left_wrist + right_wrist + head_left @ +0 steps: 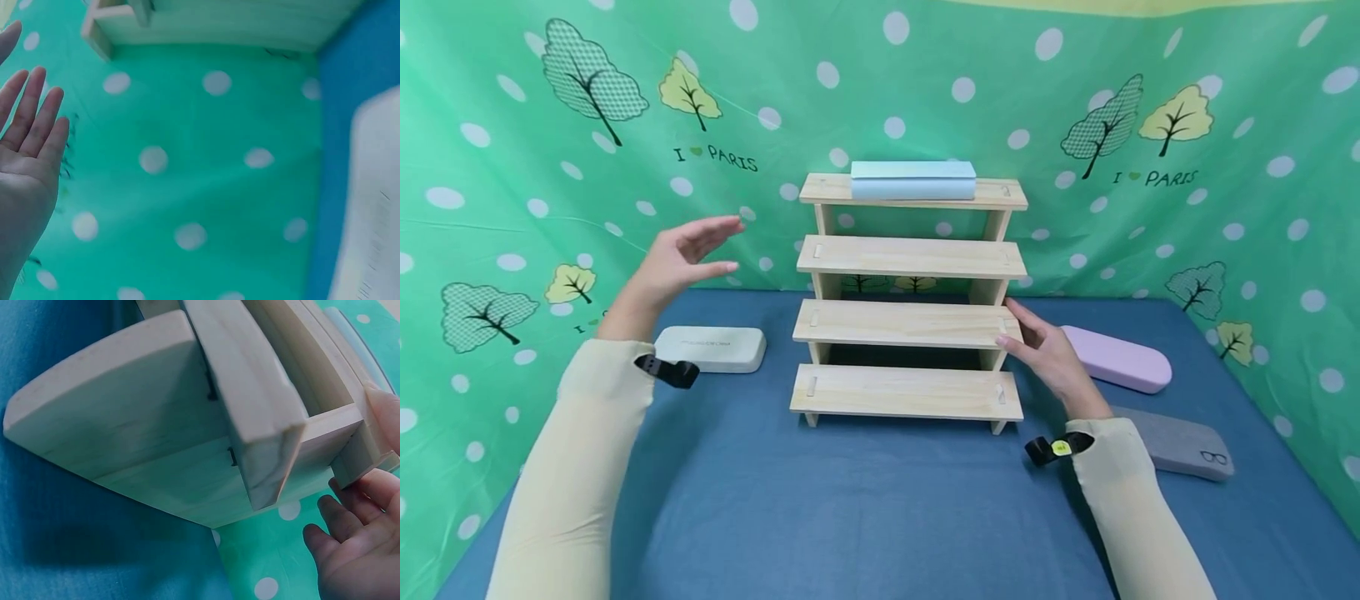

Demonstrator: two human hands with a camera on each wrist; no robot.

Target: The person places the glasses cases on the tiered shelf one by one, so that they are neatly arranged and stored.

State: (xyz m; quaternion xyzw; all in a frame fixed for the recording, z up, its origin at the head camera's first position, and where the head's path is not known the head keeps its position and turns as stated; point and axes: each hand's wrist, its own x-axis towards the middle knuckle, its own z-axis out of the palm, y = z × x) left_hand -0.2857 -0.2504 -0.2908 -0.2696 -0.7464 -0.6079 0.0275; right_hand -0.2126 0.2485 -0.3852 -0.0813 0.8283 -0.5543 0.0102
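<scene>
A pale wooden stepped rack with several boards stands near the back of the blue table. My right hand pinches the right end of its second board from the bottom. In the right wrist view, the thumb lies on top of a board's end and the fingertips are at its underside. A light blue case lies on the top board. My left hand is raised in the air left of the rack, holding nothing. In the left wrist view its fingers are extended and spread.
Left of the rack lies a white case, below my left hand. At the right are a pink case and a grey glasses case, near my right forearm. A green dotted cloth hangs behind the blue tabletop.
</scene>
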